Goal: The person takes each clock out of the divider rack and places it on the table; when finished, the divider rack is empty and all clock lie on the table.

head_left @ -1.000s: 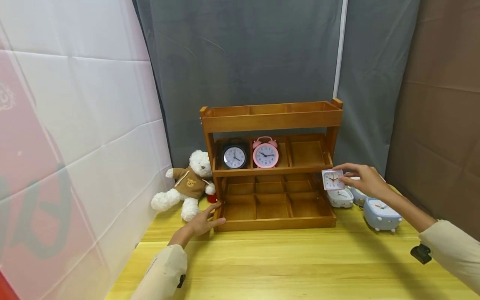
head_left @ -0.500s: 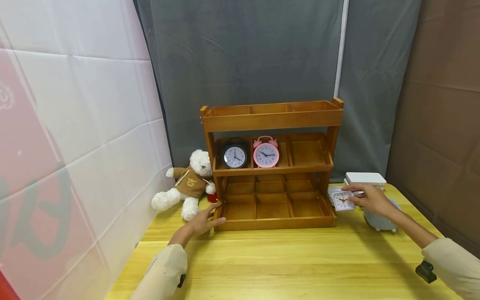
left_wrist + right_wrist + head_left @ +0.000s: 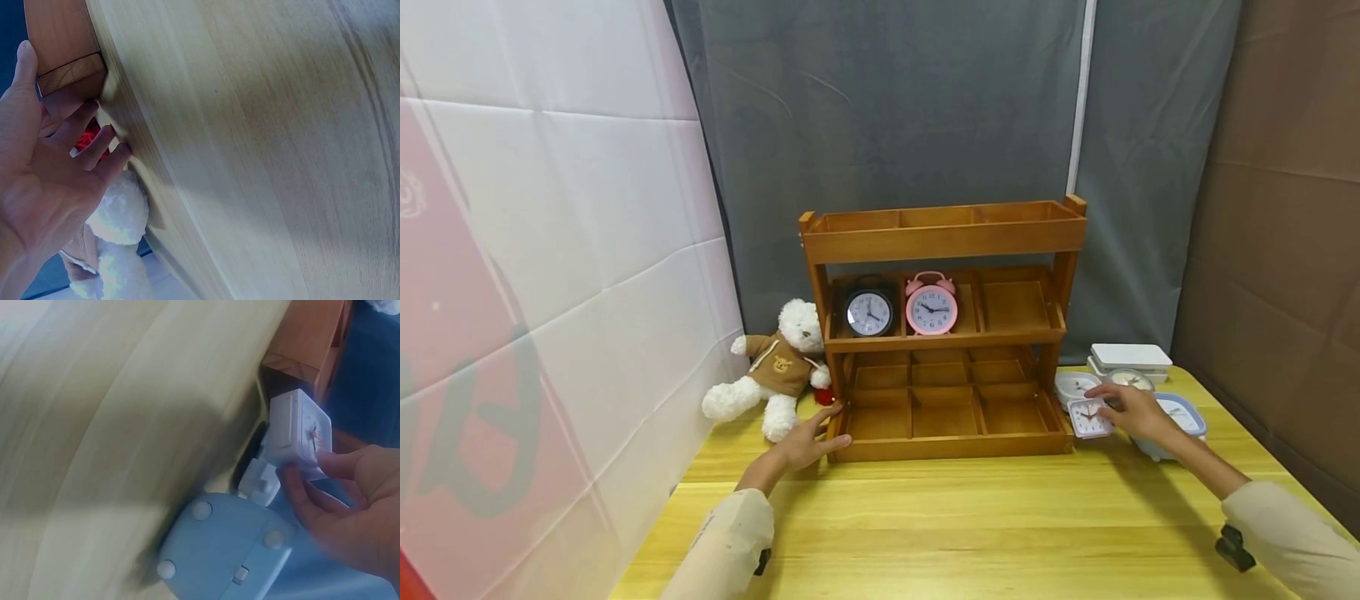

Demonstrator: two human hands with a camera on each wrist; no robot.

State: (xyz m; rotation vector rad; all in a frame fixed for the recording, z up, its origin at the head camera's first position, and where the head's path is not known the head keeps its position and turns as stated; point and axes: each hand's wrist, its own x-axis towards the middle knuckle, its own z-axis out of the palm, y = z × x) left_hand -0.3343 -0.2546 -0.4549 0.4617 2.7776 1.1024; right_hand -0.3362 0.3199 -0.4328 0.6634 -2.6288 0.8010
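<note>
Thumb and fingers of my right hand (image 3: 1133,411) pinch a small pale lavender square alarm clock (image 3: 289,428), its dial tilted up, by the shelf's lower right corner. My left hand (image 3: 801,446) rests at the lower left corner of a brown wooden tiered shelf (image 3: 947,450), fingers extended along its side. On the middle tier stand a black round alarm clock (image 3: 870,314) and a pink twin-bell alarm clock (image 3: 932,310). Right beside the held clock are a white clock (image 3: 1075,385) and a light blue clock (image 3: 225,544) with round feet.
A white teddy bear (image 3: 781,367) in a brown hoodie sits left of the shelf, a red object (image 3: 824,397) by its paw. White boxes (image 3: 1131,357) and a round-faced clock (image 3: 1129,380) stand at the back right. The wooden table (image 3: 955,525) extends in front.
My right hand has lowered the lavender clock from beside the middle tier to near the table at the shelf's right corner. The left hand has stayed in place.
</note>
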